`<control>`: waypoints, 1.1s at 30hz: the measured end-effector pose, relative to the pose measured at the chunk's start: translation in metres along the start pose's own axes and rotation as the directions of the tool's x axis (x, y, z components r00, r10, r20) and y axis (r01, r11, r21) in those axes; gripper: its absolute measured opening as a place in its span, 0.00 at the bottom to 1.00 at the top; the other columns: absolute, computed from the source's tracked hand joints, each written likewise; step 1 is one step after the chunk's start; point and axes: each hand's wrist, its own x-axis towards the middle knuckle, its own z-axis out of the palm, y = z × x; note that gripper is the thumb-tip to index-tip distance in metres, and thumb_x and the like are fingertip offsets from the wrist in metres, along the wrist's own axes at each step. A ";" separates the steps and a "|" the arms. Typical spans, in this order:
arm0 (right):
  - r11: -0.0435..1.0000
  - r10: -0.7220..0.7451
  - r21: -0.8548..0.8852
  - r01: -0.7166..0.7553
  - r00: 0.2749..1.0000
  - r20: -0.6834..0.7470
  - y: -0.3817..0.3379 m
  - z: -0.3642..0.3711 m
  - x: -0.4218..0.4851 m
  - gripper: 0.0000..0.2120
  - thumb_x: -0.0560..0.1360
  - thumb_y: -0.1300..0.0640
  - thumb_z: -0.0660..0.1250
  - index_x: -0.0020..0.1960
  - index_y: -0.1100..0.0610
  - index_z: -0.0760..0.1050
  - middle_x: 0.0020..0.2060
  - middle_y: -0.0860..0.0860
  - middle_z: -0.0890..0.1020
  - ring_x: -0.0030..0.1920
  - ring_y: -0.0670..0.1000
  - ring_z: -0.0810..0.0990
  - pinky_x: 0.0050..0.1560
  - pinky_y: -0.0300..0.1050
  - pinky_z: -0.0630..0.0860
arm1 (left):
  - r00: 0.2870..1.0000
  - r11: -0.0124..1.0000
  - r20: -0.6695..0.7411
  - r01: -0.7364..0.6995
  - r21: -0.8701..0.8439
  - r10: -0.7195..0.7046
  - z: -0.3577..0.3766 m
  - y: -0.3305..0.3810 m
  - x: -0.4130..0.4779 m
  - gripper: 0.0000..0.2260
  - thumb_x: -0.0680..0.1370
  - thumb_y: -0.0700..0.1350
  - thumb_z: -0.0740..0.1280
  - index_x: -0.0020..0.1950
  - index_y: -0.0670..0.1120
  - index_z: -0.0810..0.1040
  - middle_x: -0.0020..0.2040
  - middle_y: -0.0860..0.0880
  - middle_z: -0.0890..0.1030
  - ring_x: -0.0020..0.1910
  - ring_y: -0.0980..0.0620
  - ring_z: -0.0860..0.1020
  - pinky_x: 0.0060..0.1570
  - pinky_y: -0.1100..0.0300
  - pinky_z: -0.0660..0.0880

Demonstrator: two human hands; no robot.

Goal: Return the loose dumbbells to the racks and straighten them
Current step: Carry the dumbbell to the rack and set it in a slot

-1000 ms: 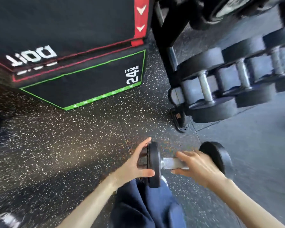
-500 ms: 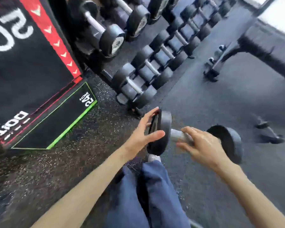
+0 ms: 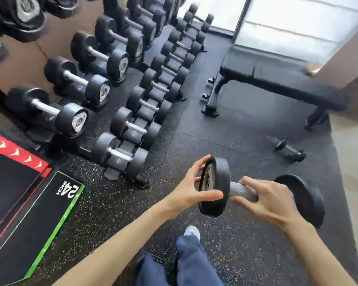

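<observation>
I hold a black dumbbell (image 3: 217,186) with a steel handle level in front of me, above the floor. My left hand (image 3: 191,187) cups its left head, fingers over the top and thumb underneath. My right hand (image 3: 265,200) grips the handle from above. The dumbbell rack (image 3: 141,180) runs from the lower left to the far middle, with a lower row (image 3: 149,106) and an upper row (image 3: 81,79) of dumbbells. A small loose dumbbell (image 3: 288,150) lies on the floor to the right.
A black plyo box (image 3: 29,213) with red and green edging stands at the left. A black weight bench (image 3: 277,83) stands at the back right in front of a window. My blue trouser leg and white shoe (image 3: 191,233) are below the dumbbell.
The dumbbell has come up off the floor in both hands, and my view has lifted from the box's foot to the whole rack and the bench.
</observation>
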 end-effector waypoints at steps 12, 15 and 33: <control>0.993 0.096 -0.067 -0.095 0.995 0.013 0.134 -0.051 0.034 0.29 0.63 0.25 0.49 0.43 0.47 0.72 0.27 0.43 0.71 0.29 0.48 0.70 0.27 0.41 0.58 | 0.982 0.997 0.186 -0.013 0.076 -0.002 0.068 0.055 0.132 0.44 0.58 0.58 0.75 0.70 0.66 0.58 0.70 0.56 0.64 0.66 0.57 0.68 0.61 0.57 0.69; 0.993 0.104 -0.054 -0.103 0.994 0.020 0.156 -0.055 0.048 0.30 0.63 0.24 0.48 0.43 0.47 0.72 0.27 0.44 0.73 0.29 0.49 0.71 0.28 0.40 0.60 | 0.984 0.996 0.177 -0.025 0.087 0.009 0.076 0.063 0.156 0.45 0.57 0.58 0.75 0.71 0.65 0.58 0.70 0.54 0.64 0.66 0.55 0.68 0.57 0.64 0.69; 0.979 0.069 -0.195 -0.063 0.997 0.022 0.246 -0.074 0.277 0.37 0.59 0.21 0.39 0.46 0.46 0.68 0.33 0.45 0.77 0.37 0.48 0.79 0.35 0.43 0.63 | 0.980 0.997 0.198 0.023 -0.077 -0.007 -0.010 0.119 0.375 0.43 0.59 0.54 0.76 0.71 0.64 0.60 0.70 0.53 0.66 0.65 0.50 0.71 0.63 0.44 0.71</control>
